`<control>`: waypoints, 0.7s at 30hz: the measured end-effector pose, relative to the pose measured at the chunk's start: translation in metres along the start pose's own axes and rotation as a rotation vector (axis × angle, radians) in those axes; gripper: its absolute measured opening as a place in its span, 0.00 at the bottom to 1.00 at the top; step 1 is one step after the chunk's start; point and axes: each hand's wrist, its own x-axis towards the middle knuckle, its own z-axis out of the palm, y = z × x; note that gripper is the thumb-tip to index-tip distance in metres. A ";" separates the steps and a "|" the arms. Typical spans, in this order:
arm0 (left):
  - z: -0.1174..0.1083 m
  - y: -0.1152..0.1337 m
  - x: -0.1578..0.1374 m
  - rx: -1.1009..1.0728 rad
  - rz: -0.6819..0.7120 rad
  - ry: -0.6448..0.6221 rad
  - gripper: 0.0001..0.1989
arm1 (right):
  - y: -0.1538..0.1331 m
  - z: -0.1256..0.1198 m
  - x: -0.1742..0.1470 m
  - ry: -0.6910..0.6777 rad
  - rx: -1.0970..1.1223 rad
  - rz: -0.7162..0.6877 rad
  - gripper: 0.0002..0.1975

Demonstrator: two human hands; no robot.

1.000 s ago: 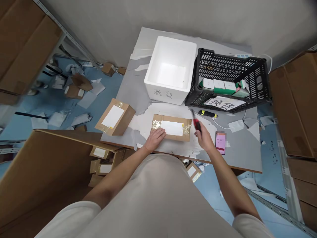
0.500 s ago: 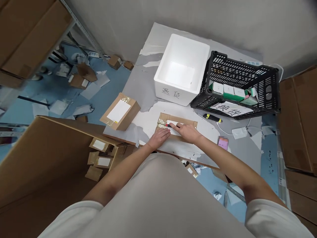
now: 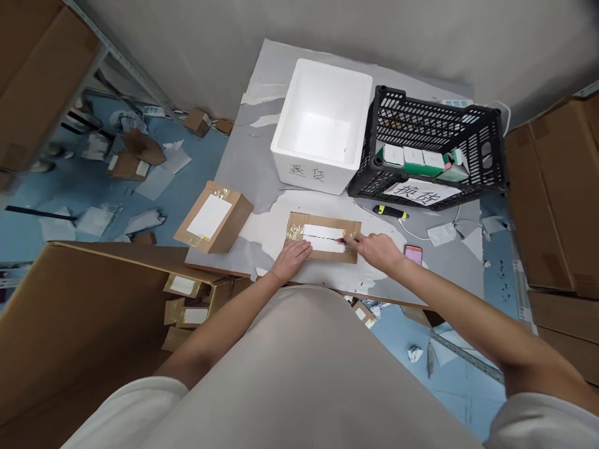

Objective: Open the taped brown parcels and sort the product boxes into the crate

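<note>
A flat cardboard box (image 3: 333,256) lies on the table in front of me, sealed with tape at its ends. A white label (image 3: 322,231) on its top has a dark lengthwise slit. My left hand (image 3: 292,259) rests flat on the box's left front part, fingers stretched out. In my right hand (image 3: 377,248) is a small dark knife with a red tip (image 3: 341,240), its point at the right end of the slit. The fingers wrap round the handle and hide most of it. A taller taped box (image 3: 229,224) with a white label stands to the left.
Behind are a white foam box (image 3: 304,171) and a black crate (image 3: 430,115) holding green-and-white cartons (image 3: 423,163). A black-and-yellow cutter (image 3: 390,212) and a phone (image 3: 413,254) lie at the right. A big open carton (image 3: 107,293) with small boxes is at the lower left.
My right hand has drawn the knife rightward along the label, leaving the slit behind it. My left hand stays on the box. The whole view has shifted a little.
</note>
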 end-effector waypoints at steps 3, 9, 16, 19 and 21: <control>0.002 -0.001 0.000 0.016 -0.006 0.000 0.14 | 0.031 0.020 -0.035 -0.024 -0.027 0.062 0.35; -0.009 0.005 0.005 0.025 -0.034 -0.055 0.14 | 0.064 0.076 -0.087 0.137 0.224 0.173 0.35; -0.043 0.019 0.052 0.198 -0.123 -0.237 0.45 | 0.009 0.138 -0.065 0.347 1.452 0.531 0.31; -0.047 0.013 0.073 0.262 -0.165 -0.325 0.59 | -0.016 0.144 -0.047 0.408 1.677 0.529 0.34; -0.047 0.008 0.080 0.265 -0.199 -0.382 0.61 | -0.025 0.143 -0.041 0.425 1.728 0.519 0.34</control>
